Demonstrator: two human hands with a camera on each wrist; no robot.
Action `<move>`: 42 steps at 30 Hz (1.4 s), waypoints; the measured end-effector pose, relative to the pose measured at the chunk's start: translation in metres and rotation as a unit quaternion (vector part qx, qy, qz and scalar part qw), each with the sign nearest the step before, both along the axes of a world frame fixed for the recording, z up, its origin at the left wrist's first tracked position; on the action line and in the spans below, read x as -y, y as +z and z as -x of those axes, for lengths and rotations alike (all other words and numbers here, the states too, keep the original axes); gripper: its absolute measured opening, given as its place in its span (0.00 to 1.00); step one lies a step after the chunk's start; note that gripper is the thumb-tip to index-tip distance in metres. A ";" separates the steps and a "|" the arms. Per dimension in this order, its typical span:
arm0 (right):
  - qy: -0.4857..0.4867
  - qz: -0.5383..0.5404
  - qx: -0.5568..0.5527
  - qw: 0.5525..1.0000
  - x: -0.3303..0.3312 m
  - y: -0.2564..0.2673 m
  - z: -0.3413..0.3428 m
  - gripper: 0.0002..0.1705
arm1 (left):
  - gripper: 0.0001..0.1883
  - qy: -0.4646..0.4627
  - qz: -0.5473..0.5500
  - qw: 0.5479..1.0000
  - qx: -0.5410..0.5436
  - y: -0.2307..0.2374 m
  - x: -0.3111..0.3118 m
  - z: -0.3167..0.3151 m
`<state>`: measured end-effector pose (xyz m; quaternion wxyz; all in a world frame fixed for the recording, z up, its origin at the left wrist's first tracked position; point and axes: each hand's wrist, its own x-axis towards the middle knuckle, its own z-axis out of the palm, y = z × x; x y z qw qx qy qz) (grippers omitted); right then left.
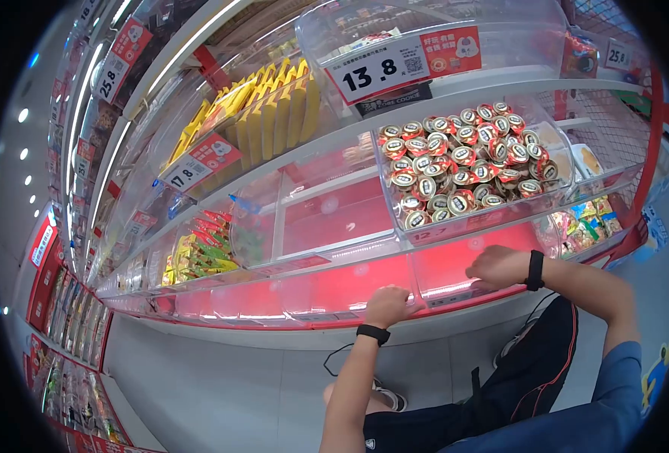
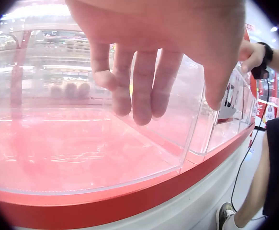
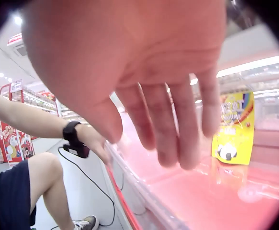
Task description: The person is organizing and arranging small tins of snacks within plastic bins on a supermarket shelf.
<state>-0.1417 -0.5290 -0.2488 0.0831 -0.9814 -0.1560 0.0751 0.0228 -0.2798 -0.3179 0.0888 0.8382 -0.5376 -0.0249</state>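
Observation:
My left hand (image 1: pixel 389 306) is at the front rim of a clear lower bin (image 1: pixel 327 291) with a pink floor. In the left wrist view its four fingers (image 2: pixel 142 91) hang down, fairly straight, and its thumb is apart from them, overlapping the clear front panel. My right hand (image 1: pixel 498 266) reaches over the neighbouring clear bin (image 1: pixel 444 275), its fingers (image 3: pixel 165 129) extended and slightly spread with nothing between them. A yellow pouch (image 3: pixel 234 129) stands upright beyond the fingertips in the right wrist view.
Above the right hand sits a clear bin of small round-lidded cups (image 1: pixel 463 162). Wrapped snacks (image 1: pixel 587 223) lie to its right, green and yellow packets (image 1: pixel 202 249) to the left. Yellow bags (image 1: pixel 274 113) stand on the upper shelf. A black cable (image 2: pixel 242 163) hangs by the legs.

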 end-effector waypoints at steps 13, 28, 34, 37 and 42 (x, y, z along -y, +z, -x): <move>-0.185 -0.058 0.469 0.862 0.063 0.058 0.057 0.20 | 0.10 -0.072 0.387 0.908 0.146 0.074 -0.021 0.039; -0.177 -0.144 0.447 0.865 0.063 0.055 0.053 0.16 | 0.28 0.012 0.265 0.961 0.081 0.154 0.129 0.025; -0.186 -0.112 0.341 0.915 0.060 0.076 0.057 0.20 | 0.32 0.036 0.138 0.990 -0.016 0.160 0.125 0.023; -0.152 -0.068 0.260 0.951 0.063 0.094 0.066 0.25 | 0.33 0.032 0.163 0.986 -0.031 0.162 0.123 0.023; -0.105 -0.038 0.292 0.950 0.052 0.139 0.048 0.26 | 0.33 0.074 0.149 0.986 -0.025 0.161 0.125 0.032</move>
